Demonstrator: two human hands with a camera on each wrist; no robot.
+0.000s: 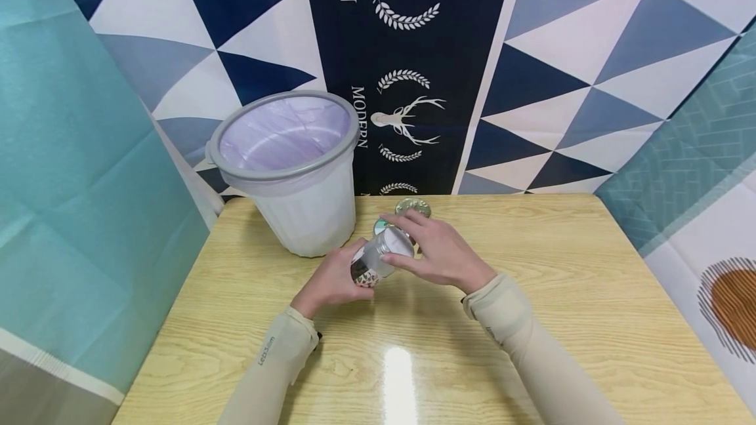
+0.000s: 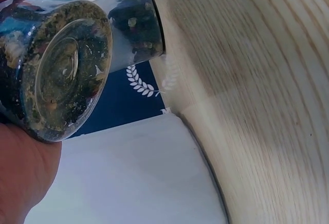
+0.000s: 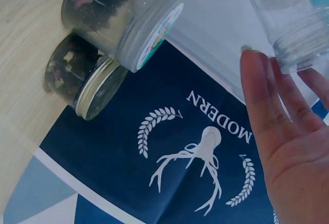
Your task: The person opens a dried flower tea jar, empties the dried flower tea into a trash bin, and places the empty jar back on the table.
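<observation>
My left hand [image 1: 336, 274] grips a clear jar [image 1: 367, 264] tilted over the table, its silvery cap end [image 1: 397, 242] toward the right. Through the jar's base [image 2: 67, 70] in the left wrist view, dark, leafy dried bits show. Around the cap end, my right hand [image 1: 437, 248] has its thumb on the near side and its fingers on the far side. The right wrist view shows those fingers [image 3: 254, 88] against the ridged, see-through rim [image 3: 300, 47]; the thumb is hidden there. Behind stand two more jars, a larger one [image 3: 105, 16] and a smaller one [image 3: 69, 70], both holding dark dried pieces.
A white bin [image 1: 307, 205] with a grey rim and a purple liner stands at the back left of the wooden table [image 1: 567, 307]. Patterned cloth [image 1: 590, 71] hangs behind the table. Light teal cloth [image 1: 88, 169] borders the left side.
</observation>
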